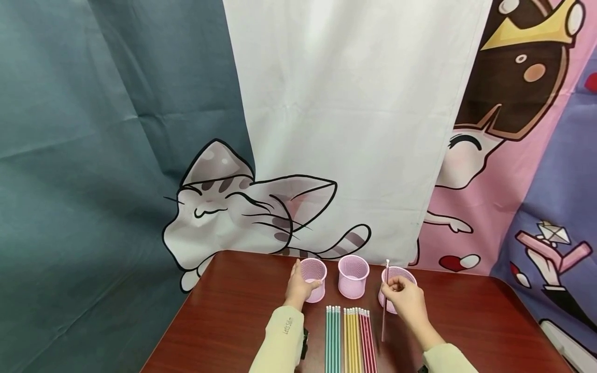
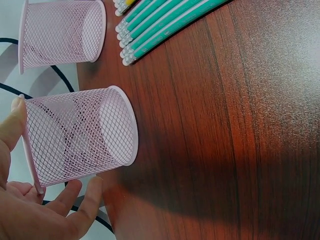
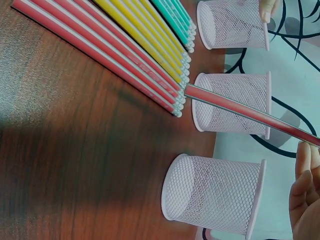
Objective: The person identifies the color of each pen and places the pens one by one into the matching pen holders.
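Observation:
Around the rim of the left pink mesh pencil cup [image 1: 313,280], my left hand [image 1: 298,286] has its thumb on one side and fingers on the other. The left wrist view shows that cup [image 2: 82,135] standing on the table, nothing visible inside. My right hand [image 1: 407,300] pinches a red pencil [image 1: 384,305] near its upper part, held nearly upright in front of the right pencil cup [image 1: 396,274]. In the right wrist view the pencil [image 3: 250,114] crosses in front of the middle cup [image 3: 230,120]; the right cup [image 3: 215,195] appears below it.
Green pencils [image 1: 333,336], yellow pencils [image 1: 352,336] and red pencils [image 1: 368,339] lie side by side in front of the cups, eraser ends toward them. The brown wooden table [image 1: 242,311] ends at a printed curtain [image 1: 336,129] just behind the cups.

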Available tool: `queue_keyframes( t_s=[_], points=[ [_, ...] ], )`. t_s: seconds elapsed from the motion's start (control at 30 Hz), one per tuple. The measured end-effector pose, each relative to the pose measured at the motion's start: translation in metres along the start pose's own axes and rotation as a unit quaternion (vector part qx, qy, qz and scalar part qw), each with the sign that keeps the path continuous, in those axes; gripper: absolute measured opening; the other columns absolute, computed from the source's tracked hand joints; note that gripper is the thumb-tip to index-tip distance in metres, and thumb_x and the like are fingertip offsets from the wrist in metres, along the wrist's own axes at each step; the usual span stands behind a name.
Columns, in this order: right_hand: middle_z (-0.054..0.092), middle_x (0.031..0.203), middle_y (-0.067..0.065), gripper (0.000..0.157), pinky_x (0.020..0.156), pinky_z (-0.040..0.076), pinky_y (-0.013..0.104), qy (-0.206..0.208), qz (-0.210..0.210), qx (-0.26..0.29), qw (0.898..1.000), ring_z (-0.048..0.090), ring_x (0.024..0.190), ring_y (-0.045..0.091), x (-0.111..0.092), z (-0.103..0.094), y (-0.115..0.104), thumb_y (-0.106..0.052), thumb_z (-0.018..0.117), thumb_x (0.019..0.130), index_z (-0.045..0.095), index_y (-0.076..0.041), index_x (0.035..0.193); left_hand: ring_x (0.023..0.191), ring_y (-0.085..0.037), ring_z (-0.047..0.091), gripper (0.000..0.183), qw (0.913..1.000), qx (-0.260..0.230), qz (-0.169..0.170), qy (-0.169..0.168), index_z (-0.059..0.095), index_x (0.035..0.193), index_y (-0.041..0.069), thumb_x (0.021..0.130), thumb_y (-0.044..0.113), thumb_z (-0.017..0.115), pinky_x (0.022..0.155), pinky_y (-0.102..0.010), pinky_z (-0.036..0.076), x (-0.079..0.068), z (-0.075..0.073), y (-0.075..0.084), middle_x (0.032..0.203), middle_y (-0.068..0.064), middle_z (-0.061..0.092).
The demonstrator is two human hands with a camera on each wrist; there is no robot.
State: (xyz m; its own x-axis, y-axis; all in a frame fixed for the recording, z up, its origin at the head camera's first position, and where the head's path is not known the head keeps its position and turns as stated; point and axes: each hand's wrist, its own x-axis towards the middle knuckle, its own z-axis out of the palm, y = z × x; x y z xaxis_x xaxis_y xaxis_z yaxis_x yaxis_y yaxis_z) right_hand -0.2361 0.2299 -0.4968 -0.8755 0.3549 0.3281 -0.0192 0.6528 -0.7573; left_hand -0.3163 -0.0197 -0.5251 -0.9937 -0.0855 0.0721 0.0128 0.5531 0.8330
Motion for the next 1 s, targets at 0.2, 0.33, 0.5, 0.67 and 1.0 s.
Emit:
queue_keyframes(
  t_s=[0.2, 0.33, 0.5, 0.67, 1.0],
  points=[
    [0.057, 0.063, -0.001, 0.009, 0.055, 0.041, 0.022, 0.0, -0.007, 0.003, 1.0, 0.05, 0.061, 0.009, 0.003, -0.003, 0.0, -0.01, 0.071, 0.072, 0.062, -0.008, 0.071, 0.118, -0.041, 0.044, 0.095, 1.0, 0.002, 0.002, -0.002, 0.028, 0.144, 0.001, 0.067, 0.018, 0.083, 0.092, -0.052, 0.039, -0.001, 0.0, 0.0, 0.142, -0.021, 0.033],
    [0.058, 0.063, -0.001, 0.009, 0.055, 0.041, 0.022, 0.004, -0.008, 0.004, 1.0, 0.051, 0.06, 0.009, 0.005, -0.005, 0.0, -0.01, 0.071, 0.072, 0.063, -0.008, 0.071, 0.118, -0.041, 0.045, 0.095, 1.0, 0.003, 0.003, -0.002, 0.028, 0.143, 0.001, 0.067, 0.018, 0.083, 0.091, -0.053, 0.039, -0.001, 0.0, -0.001, 0.142, -0.021, 0.034],
    [0.06, 0.064, -0.001, 0.009, 0.055, 0.042, 0.021, 0.008, -0.005, 0.009, 1.0, 0.053, 0.06, 0.008, 0.009, -0.009, -0.001, -0.011, 0.071, 0.074, 0.063, -0.008, 0.072, 0.117, -0.041, 0.045, 0.095, 1.0, 0.004, 0.004, -0.003, 0.028, 0.143, 0.001, 0.068, 0.018, 0.083, 0.091, -0.052, 0.04, -0.001, -0.001, -0.001, 0.143, -0.02, 0.034],
    [0.061, 0.066, 0.001, 0.008, 0.054, 0.043, 0.02, 0.017, -0.008, 0.014, 1.0, 0.053, 0.06, 0.007, 0.013, -0.015, -0.004, -0.009, 0.07, 0.074, 0.063, -0.006, 0.074, 0.118, -0.04, 0.045, 0.095, 1.0, 0.002, 0.002, -0.006, 0.028, 0.143, 0.001, 0.068, 0.018, 0.083, 0.092, -0.053, 0.039, -0.001, -0.001, 0.0, 0.143, -0.02, 0.033],
    [0.062, 0.068, 0.001, 0.007, 0.054, 0.041, 0.021, 0.02, -0.013, 0.008, 1.0, 0.052, 0.06, 0.007, 0.023, -0.025, -0.01, -0.011, 0.07, 0.075, 0.064, -0.007, 0.076, 0.119, -0.042, 0.043, 0.094, 0.9999, 0.001, 0.006, -0.008, 0.028, 0.143, 0.0, 0.068, 0.017, 0.082, 0.094, -0.052, 0.038, 0.0, -0.002, 0.003, 0.143, -0.021, 0.032]
  ],
)
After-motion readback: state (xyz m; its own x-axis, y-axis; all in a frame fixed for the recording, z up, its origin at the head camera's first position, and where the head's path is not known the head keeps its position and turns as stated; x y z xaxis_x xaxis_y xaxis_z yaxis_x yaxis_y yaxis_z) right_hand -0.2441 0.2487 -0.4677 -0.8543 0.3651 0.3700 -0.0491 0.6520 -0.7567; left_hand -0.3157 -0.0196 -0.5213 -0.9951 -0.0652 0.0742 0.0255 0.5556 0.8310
